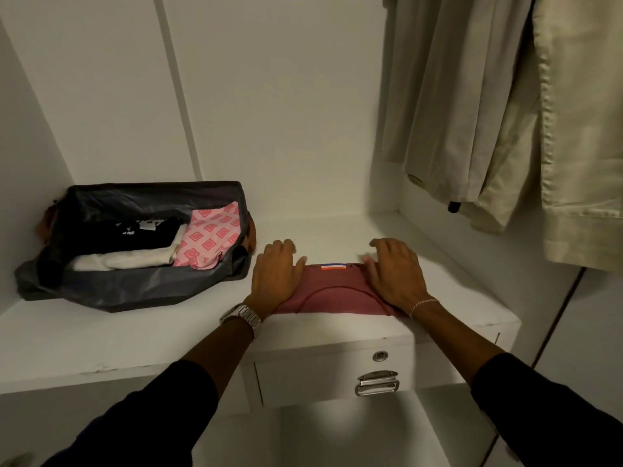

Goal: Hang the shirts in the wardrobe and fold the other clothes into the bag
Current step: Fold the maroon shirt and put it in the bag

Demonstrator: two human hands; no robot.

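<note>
Pressing: both my hands lay flat on the folded red garment (332, 293), fingers straight and spread, gripping nothing.
Left hand: my left hand (274, 279) covered the garment's left end, palm down, fingertips reaching past its far edge onto the white shelf (135, 335).
Right hand: my right hand (394, 274) covered the right end the same way, fingers pointed away from me.
Garment: it sat on the shelf near the front edge, just above the drawer (337, 372), its long axis running left to right between my palms, a striped tag (333, 266) at the far edge.
Bag: the dark bag (111, 284) stood open to the left, near the garment and not touching it, with black, white and pink-patterned clothes folded inside.
Nearer hand: my left hand was closer to the bag; I judged the carry would run leftward along the shelf.
Hanging: pale shirts (505, 112) hung at the upper right.
</note>
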